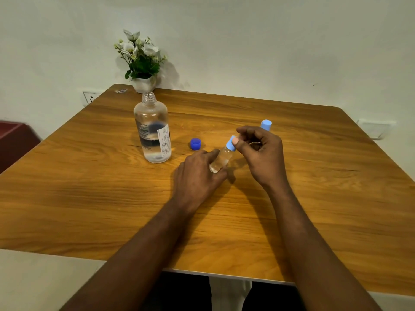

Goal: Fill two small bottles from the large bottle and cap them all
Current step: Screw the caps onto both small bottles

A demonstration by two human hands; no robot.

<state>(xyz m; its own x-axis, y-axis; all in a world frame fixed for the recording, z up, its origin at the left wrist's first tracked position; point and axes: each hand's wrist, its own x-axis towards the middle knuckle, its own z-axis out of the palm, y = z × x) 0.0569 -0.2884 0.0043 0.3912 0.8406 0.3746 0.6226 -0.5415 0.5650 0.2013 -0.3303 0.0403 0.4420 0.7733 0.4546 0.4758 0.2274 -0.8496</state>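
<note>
Item 1. Bench (292,198): wooden top with rounded corners, set against a pale wall.

Item 2. Large bottle (152,131): clear plastic, labelled, stood upright on the far left part of the bench. Its neck was uncapped, and clear liquid was seen in its lower part.

Item 3. Dark blue cap (195,144): found loose on the bench, just to the right of the large bottle and apart from it.

Item 4. First small bottle (221,159): clear, tilted with its top leaning away to the right, held near the middle of the bench between the two hands. Whether its base touched the bench could not be told. A light blue cap (230,143) was seated on its neck.

Item 5. Second small bottle (266,125): mostly hidden behind the right hand; only its light blue capped top was seen.

Item 6. Left hand (197,173): closed around the lower body of the first small bottle.

Item 7. Right hand (260,151): thumb and fingers were pinched on the light blue cap of the first small bottle.

Item 8. Potted flowers (141,61): white blooms in a white pot, placed at the far edge of the bench behind the large bottle.
</note>
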